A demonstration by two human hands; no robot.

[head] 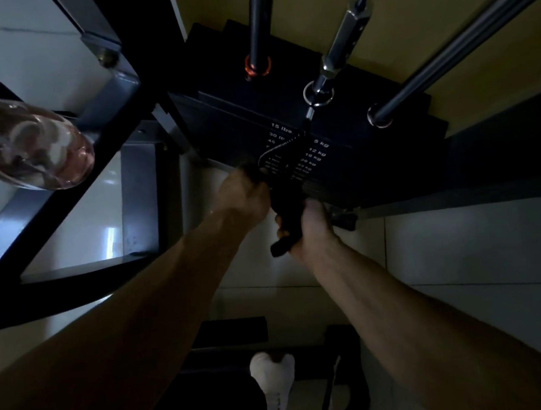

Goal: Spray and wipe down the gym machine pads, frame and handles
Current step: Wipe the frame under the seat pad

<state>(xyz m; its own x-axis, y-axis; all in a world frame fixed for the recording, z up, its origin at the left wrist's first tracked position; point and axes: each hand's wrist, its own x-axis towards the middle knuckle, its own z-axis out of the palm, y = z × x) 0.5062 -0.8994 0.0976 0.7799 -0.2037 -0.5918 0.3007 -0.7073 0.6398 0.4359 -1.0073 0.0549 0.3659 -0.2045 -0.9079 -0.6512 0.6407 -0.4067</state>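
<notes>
The machine's grey frame point(57, 203) slants off to the left of the weight stack point(251, 111), its beams running from the stack's left edge toward the near left corner of the view. The stack is a dark block seen from above. Its labelled front face drops from the top plate toward the tiled floor, so its long axis points straight down and away from the viewer. Three rods rise from the stack's top, the brightest rod point(467, 41) at its right end.

A clear bottle point(26, 146) with a red cap lies tilted well to the left of the stack, over the frame. It is blurred, and I cannot tell what it rests on. Neither hand is near it.

Both hands are at the stack's front face, below the top plate. The right hand point(314, 225) grips a dark cloth point(285, 210), bunched against the lower plates, with one end poking out beneath the fist. The left hand point(244, 196) is just left of the cloth, with curled fingers beside the coiled cord point(276, 151) that hangs down the face. It is too dark to tell whether it holds the cloth's top edge, the cord, or nothing.

The wiping here looks under way on the stack, and the cloth is already touching it. Any further stroke would probably run up or down the column of labels, and the right hand is the better placed. Another spray would mean a long reach left from the stack.
</notes>
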